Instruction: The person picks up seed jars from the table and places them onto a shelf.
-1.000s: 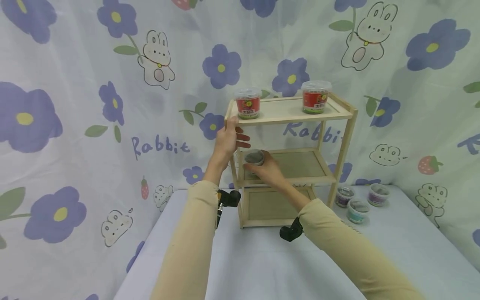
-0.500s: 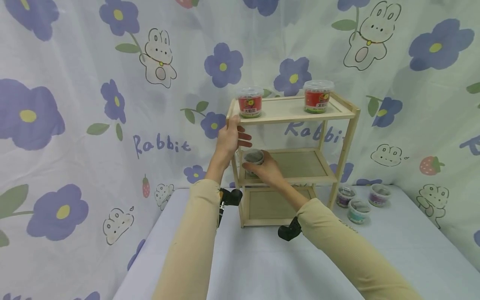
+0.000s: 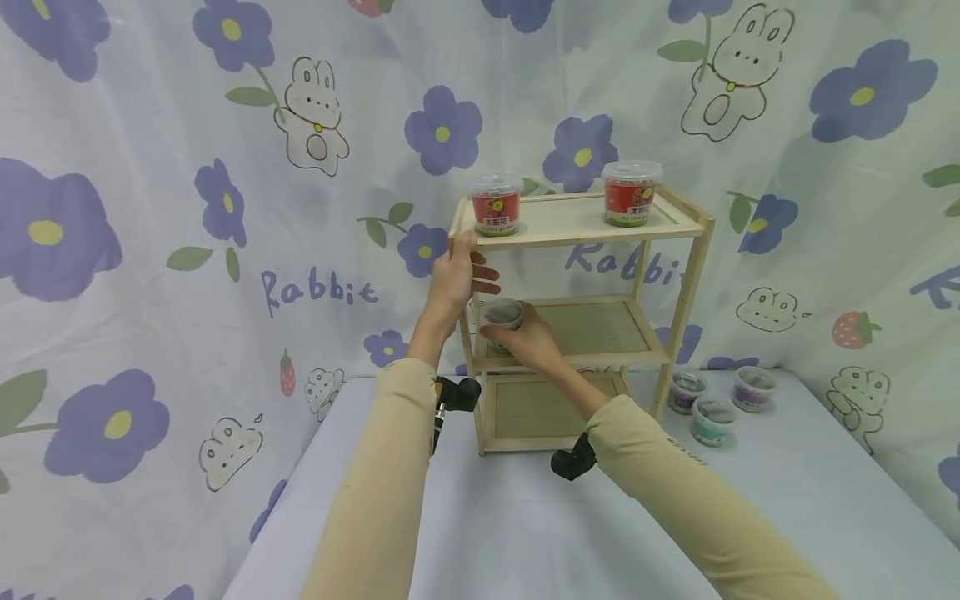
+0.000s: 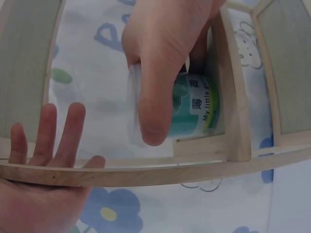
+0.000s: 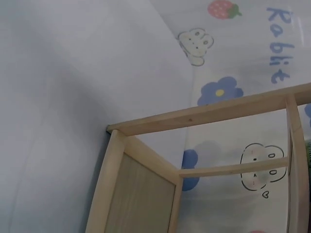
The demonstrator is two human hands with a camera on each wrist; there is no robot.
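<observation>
Teal-labelled, clear, round plastic cup (image 4: 187, 116): upright, left end, middle shelf (image 3: 600, 329) of pale wooden rack (image 3: 685, 312). Our right hand (image 3: 536, 340) grips its sides, probably to hold it level; our left hand (image 3: 452, 282), fingers extended, touches the left front post (image 4: 146, 176), we judge to steady the rack.
</observation>
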